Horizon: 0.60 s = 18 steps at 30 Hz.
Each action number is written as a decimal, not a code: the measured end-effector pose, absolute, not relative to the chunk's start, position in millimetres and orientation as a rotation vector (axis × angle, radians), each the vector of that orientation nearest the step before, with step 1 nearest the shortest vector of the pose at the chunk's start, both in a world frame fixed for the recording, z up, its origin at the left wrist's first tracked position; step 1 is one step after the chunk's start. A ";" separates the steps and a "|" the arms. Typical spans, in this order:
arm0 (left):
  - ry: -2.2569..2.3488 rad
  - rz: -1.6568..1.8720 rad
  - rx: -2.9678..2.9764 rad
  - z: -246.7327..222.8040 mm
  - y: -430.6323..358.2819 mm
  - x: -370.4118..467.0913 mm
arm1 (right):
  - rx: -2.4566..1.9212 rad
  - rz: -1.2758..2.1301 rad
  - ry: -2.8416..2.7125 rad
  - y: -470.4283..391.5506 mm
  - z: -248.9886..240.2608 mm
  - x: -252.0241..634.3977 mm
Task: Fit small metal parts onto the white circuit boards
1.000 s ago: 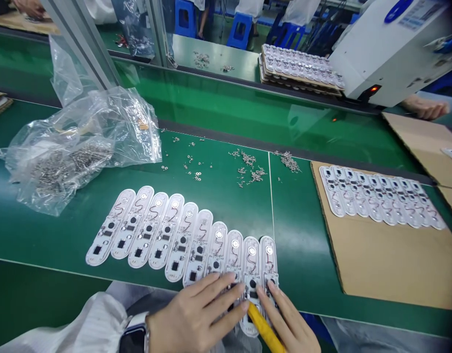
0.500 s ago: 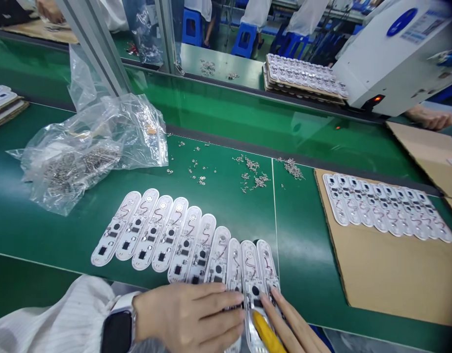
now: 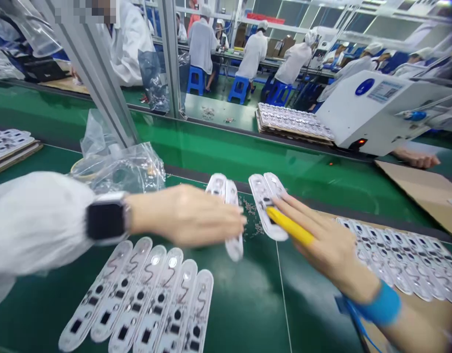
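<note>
Both hands are over the far half of the green counter (image 3: 248, 304), each with white oblong modules beneath it. The left hand (image 3: 187, 215) lies palm down, fingers side by side, across a left pair of modules (image 3: 233, 247) near the counter's far edge; motion blurs it, and I cannot tell whether it grips them. The right hand (image 3: 314, 235) is closed around a yellow tool (image 3: 290, 226), its extended fingertips over a right pair of modules (image 3: 260, 203), also near that edge. The two pairs stand apart, with loose silver parts (image 3: 250, 207) between them.

Six more modules (image 3: 157, 304) lie in a slanting row nearer the counter's front edge, left of a pale line across the surface. A clear plastic bag (image 3: 128, 169) sits by the far edge, beyond the left forearm. Toward the counter's right end, a row of modules (image 3: 398, 245) rests on a cardboard sheet (image 3: 382, 338), partly behind the right forearm. A blue band (image 3: 380, 304) circles the right wrist; a watch (image 3: 107, 219) is on the left.
</note>
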<state>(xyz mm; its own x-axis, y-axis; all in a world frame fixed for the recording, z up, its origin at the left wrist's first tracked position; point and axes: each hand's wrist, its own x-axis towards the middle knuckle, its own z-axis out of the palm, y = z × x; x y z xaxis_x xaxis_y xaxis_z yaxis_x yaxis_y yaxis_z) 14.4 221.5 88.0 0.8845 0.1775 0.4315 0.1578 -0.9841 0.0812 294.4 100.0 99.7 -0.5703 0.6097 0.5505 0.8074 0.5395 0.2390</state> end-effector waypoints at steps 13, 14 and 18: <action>0.509 0.105 3.216 64.6 421.4 113.6 | -1.539 -0.591 -2.583 319.1 32.8 317.4; 0.580 0.066 3.221 67.2 421.4 112.1 | -1.528 -0.563 -2.613 318.0 35.1 317.3; 0.737 -0.088 3.232 93.4 397.5 100.2 | -1.521 -0.479 -2.643 291.7 53.4 309.3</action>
<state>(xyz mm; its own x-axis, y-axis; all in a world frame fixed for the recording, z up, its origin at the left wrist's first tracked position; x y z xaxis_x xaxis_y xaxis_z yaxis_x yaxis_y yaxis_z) 100.2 397.5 93.4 0.9005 0.4347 -0.0128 0.4254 -0.8866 -0.1814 309.3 291.7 53.4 -0.5134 0.8346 0.1998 0.8516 0.4667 0.2386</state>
